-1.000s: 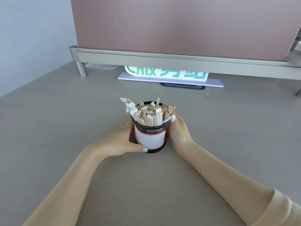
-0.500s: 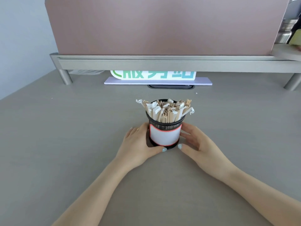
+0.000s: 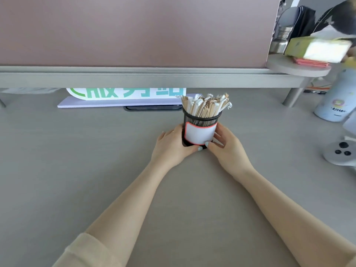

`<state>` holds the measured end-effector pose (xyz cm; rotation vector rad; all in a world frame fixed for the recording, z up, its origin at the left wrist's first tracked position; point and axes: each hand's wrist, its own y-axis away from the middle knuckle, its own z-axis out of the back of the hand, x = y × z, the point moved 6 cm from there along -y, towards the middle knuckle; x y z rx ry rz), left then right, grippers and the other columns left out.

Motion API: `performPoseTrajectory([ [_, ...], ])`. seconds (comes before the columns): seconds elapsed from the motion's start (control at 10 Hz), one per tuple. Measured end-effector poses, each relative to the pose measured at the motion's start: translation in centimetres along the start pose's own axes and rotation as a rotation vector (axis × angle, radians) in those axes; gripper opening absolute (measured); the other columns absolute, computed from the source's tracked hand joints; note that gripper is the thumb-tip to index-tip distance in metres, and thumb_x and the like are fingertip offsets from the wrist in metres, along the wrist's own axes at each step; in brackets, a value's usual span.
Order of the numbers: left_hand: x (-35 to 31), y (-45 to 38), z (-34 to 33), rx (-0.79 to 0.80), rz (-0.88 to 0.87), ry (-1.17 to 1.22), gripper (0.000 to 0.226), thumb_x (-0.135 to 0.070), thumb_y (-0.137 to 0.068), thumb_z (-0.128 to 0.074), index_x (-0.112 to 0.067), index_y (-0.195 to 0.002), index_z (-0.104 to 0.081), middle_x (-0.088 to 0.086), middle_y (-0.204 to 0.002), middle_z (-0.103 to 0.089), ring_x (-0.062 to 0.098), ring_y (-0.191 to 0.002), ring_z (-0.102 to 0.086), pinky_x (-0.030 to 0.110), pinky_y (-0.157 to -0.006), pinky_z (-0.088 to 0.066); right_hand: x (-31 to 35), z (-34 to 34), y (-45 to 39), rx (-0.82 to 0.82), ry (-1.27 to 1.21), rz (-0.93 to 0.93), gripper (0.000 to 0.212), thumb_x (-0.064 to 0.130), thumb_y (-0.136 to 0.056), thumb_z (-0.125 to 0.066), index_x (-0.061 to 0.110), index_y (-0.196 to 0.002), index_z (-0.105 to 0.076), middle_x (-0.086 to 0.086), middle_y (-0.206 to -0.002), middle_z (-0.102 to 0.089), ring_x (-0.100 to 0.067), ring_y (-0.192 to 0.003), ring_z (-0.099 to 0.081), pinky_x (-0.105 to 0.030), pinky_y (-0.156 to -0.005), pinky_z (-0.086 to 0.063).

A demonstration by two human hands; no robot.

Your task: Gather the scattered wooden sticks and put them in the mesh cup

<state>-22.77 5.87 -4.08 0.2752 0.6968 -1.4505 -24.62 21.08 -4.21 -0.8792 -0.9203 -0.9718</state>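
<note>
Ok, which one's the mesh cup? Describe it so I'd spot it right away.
Start at the long grey metal shelf rail across the back of the grey desk; in front of it, right of centre, stands the black wire-mesh cup between both hands. Unlike the pale blue bottle at far right, it bears a red-edged white label and bristles with wooden sticks.
</note>
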Motion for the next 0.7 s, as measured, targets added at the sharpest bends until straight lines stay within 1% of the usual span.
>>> performPoseTrajectory([
  [0.1,-0.5,-1.6,-1.1,0.014,-0.029,-0.014,0.06,-0.052,-0.072,-0.066,-0.02,-0.119,-0.046,-0.003,-0.116,-0.064,0.024,-0.109,-0.056,0.036,-0.09,-0.038,-0.9,1.1,-1.2,0.004,0.069,0.0,0.054,0.009,-0.082,-0.055,0.031,-0.13,-0.047,0.017,-0.122,-0.062,0.002,-0.115,-0.056,-0.032,-0.1,-0.046],
  [0.2,-0.8,-2.5,-1.4,0.022,-0.033,-0.03,0.06,-0.051,-0.073,-0.066,-0.02,-0.12,-0.046,-0.001,-0.118,-0.064,0.024,-0.11,-0.055,0.035,-0.089,-0.037,-1.3,1.6,-1.7,-0.004,0.137,-0.012,0.061,0.016,-0.082,-0.057,0.034,-0.137,-0.038,0.017,-0.13,-0.057,0.003,-0.122,-0.05,-0.031,-0.101,-0.043],
  [0.3,-0.6,-2.7,-1.7,0.035,-0.042,-0.031,0.063,-0.052,-0.075,-0.064,-0.021,-0.126,-0.043,-0.002,-0.123,-0.062,0.025,-0.113,-0.053,0.035,-0.093,-0.037,-1.5,1.6,-1.8,-0.018,0.188,-0.028,0.064,0.016,-0.084,-0.057,0.032,-0.141,-0.032,0.014,-0.134,-0.055,-0.002,-0.124,-0.049,-0.028,-0.097,-0.043],
  [0.4,-0.7,-2.6,-1.6,0.036,-0.034,-0.022,0.064,-0.05,-0.076,-0.063,-0.023,-0.13,-0.041,-0.002,-0.126,-0.06,0.025,-0.116,-0.052,0.038,-0.097,-0.039,-1.8,1.6,-1.9,-0.035,0.245,-0.043,0.062,0.016,-0.084,-0.054,0.03,-0.141,-0.033,0.012,-0.134,-0.055,-0.008,-0.123,-0.051,-0.031,-0.094,-0.044],
  [0.5,-0.7,-2.2,-1.5,0.027,-0.027,-0.017,0.058,-0.047,-0.077,-0.062,-0.025,-0.128,-0.044,-0.002,-0.124,-0.061,0.026,-0.116,-0.052,0.037,-0.095,-0.04,-2.2,1.7,-2.1,-0.048,0.285,-0.058,0.058,0.015,-0.085,-0.052,0.027,-0.14,-0.036,0.009,-0.136,-0.054,-0.012,-0.124,-0.051,-0.036,-0.096,-0.044],
  [0.6,-1.0,-1.0,-1.1,0.014,0.018,-0.055,0.064,-0.048,-0.079,-0.06,-0.024,-0.134,-0.038,0.002,-0.126,-0.059,0.027,-0.118,-0.051,0.035,-0.094,-0.039,-2.0,1.6,-2.1,-0.055,0.316,-0.073,0.057,0.017,-0.083,-0.053,0.025,-0.137,-0.039,0.006,-0.134,-0.056,-0.016,-0.124,-0.052,-0.04,-0.097,-0.045],
  [0.7,-1.1,0.8,-0.5,-0.039,0.093,-0.032,0.09,-0.048,-0.081,-0.06,-0.017,-0.147,-0.008,0.007,-0.144,-0.042,0.027,-0.129,-0.042,0.036,-0.098,-0.037,-1.7,2.0,-1.8,-0.117,0.299,-0.107,0.06,0.016,-0.084,-0.053,0.021,-0.141,-0.034,0.004,-0.139,-0.05,-0.016,-0.127,-0.049,-0.033,-0.097,-0.042],
])
